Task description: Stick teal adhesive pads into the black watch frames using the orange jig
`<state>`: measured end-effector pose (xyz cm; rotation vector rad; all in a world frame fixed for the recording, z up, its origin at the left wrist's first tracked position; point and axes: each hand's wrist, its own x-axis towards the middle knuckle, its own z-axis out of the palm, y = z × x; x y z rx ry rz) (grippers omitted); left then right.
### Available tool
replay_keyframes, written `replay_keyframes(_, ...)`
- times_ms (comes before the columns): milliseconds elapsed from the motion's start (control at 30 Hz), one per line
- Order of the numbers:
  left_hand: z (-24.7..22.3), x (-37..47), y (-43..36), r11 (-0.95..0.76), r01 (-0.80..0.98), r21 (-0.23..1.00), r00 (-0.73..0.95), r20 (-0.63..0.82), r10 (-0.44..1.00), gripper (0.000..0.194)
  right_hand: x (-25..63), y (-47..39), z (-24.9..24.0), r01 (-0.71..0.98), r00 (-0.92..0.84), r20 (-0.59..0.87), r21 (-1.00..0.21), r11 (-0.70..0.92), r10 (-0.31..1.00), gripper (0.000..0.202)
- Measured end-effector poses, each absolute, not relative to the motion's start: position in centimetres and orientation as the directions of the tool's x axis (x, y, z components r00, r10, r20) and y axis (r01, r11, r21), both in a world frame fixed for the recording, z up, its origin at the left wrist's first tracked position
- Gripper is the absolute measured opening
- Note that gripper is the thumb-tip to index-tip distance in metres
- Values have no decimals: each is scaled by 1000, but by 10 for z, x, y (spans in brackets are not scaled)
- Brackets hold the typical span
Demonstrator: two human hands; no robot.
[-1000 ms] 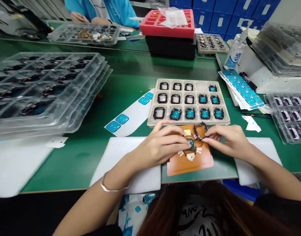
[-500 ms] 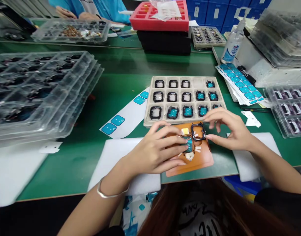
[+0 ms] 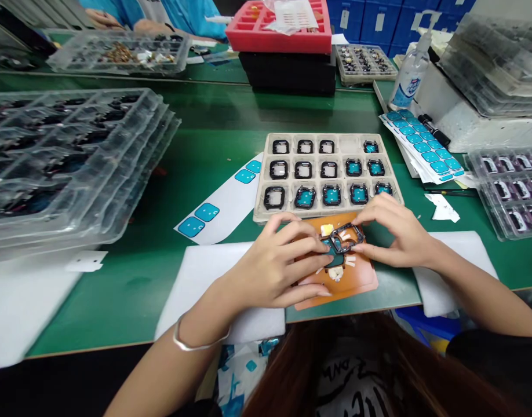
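Observation:
In my right hand (image 3: 394, 234) a black watch-case frame (image 3: 348, 238) is pinched between thumb and fingertips. The frame is tilted, its left side over a teal rounded-square piece (image 3: 335, 260) on the orange mat (image 3: 357, 284). My left hand (image 3: 279, 260) is spread palm down, with two fingertips touching the left part of the teal piece and the thumb resting apart on the mat. A yellow pad (image 3: 327, 230) and a whitish lump (image 3: 336, 273) lie around the piece. Just beyond is a beige compartment tray (image 3: 261, 200) of black frames, several with teal film inside.
Left of the tray lies a sticker strip (image 3: 222, 217) with teal labels. Stacked clear trays (image 3: 139, 156) stand at left. At right are label sheets (image 3: 425, 147), a pump bottle (image 3: 409, 81) and another clear tray (image 3: 509, 191). A person in blue sits across, behind a red bin (image 3: 279, 40).
My right hand has moved the black frame left and tilted it, so that it now overlaps the teal piece. My left hand has stayed nearly in place.

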<state>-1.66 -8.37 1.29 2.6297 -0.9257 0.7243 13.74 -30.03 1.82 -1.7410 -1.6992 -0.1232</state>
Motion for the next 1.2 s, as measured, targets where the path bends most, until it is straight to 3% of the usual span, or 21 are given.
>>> replay_keyframes(100, 13, -17, -85, -763, -642, 75, 671, 536, -512, 32, 139, -299, 17, 915, 133, 529, -390, 101, 839, 15)
replay_keyframes(233, 13, -17, -85, -765, -640, 71, 674, 530, -514, 34, 131, -296, 9, 907, 174, 552, -412, 85, 816, 27)
replay_keyframes(367, 13, -16, -84, -764, -642, 63, 671, 528, -521, 33, 123, -295, 2, 938, 239, 592, -345, -26, 770, 45)
replay_keyframes(433, 12, -16, -85, -769, -634, 73, 683, 520, -514, 35, 122, -295, 2, 929, 226, 580, -370, 5, 783, 47)
replay_keyframes(600, 11, -16, -86, -806, -584, 98, 731, 495, -469, 41, 127, -296, 8, 875, 138, 527, -461, 146, 838, 27)
replay_keyframes(800, 11, -18, -84, -808, -580, 100, 746, 463, -478, 36, 135, -296, 13, 881, 199, 586, -458, 119, 785, 17)
replay_keyframes(967, 11, -18, -84, -797, -600, 72, 723, 475, -502, 35, 145, -297, 9, 846, 201, 501, -522, 109, 842, 8)
replay_keyframes(1200, 14, -19, -88, -830, -553, 78, 660, 649, -379, 17, 135, -294, 8, 877, 188, 593, -461, 138, 783, 17)
